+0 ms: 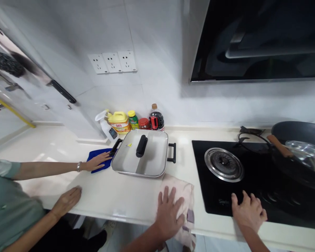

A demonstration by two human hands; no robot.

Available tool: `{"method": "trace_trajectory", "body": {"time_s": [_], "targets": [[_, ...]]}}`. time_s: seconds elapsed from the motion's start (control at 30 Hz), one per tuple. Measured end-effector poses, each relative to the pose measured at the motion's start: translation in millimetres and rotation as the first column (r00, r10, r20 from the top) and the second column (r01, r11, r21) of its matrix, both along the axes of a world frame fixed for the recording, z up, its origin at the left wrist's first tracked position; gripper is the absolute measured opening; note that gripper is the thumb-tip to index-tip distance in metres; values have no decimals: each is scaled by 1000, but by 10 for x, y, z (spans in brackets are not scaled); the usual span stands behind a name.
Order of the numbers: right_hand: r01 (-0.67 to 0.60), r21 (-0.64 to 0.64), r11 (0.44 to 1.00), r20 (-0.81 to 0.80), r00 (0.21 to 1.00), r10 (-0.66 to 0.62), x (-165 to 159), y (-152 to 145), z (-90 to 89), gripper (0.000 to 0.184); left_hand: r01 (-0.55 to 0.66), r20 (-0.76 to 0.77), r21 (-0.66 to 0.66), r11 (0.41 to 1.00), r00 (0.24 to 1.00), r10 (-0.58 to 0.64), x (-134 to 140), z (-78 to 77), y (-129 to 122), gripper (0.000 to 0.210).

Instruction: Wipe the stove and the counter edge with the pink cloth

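Observation:
My left hand lies flat with fingers spread on a pale pink cloth, which drapes over the counter's front edge. Fingers apart and holding nothing, my right hand rests on the front edge of the black glass stove. Behind the cloth stands a square pan with black side handles, covered by a glass lid with a black knob.
At left, another person's hand presses a blue cloth beside the pan; their other hand rests on the counter edge. A yellow jug, a spray bottle and a dark bottle stand behind. A wok sits right.

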State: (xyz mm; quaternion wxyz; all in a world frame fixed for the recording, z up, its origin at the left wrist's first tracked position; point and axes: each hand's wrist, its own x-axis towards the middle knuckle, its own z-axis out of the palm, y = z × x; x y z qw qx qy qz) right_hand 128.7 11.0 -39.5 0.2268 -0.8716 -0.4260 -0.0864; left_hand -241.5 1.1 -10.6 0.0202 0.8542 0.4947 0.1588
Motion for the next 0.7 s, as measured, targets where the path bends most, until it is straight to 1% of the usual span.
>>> {"method": "trace_trajectory", "body": {"time_s": [0.03, 0.1, 0.17, 0.2, 0.27, 0.33, 0.43, 0.53, 0.6, 0.7], "targets": [[1, 2, 1000, 1, 1000, -1, 6, -1, -7, 68, 4, -7, 5, 1000, 1000, -4, -101, 0, -66, 65], [0, 5, 1000, 5, 1000, 0, 19, 0, -23, 68, -55, -26, -17, 998, 998, 54, -335, 31, -124, 64], [-1, -4, 1000, 6, 1000, 1, 33, 1, -35, 71, -184, -60, -74, 980, 982, 180, -599, 106, -96, 63], [-4, -15, 1000, 2, 1000, 4, 39, 1, -37, 72, -258, -82, -110, 960, 965, 250, -739, 159, -59, 63], [-6, -35, 999, -11, 1000, 5, 46, 2, -31, 74, -402, -133, -181, 898, 914, 383, -1037, 289, 41, 61], [-9, -50, 999, -24, 1000, 8, 49, 1, -17, 73, -536, -186, -239, 810, 844, 503, -1362, 434, 153, 61], [-6, -50, 999, -34, 999, 4, 51, 1, 4, 68, -716, -262, -302, 629, 697, 668, -1886, 635, 276, 66], [-11, -43, 999, -37, 999, 9, 58, 0, 5, 68, -814, -269, -331, 478, 567, 779, -2340, 760, 284, 69], [-13, -34, 999, -35, 999, 12, 62, 0, -3, 69, -857, -224, -338, 389, 475, 851, -2528, 791, 228, 72], [-23, -2, 1000, -25, 999, 23, 59, -1, -9, 68, -903, -133, -343, 261, 321, 938, -2609, 788, 115, 75]]}}
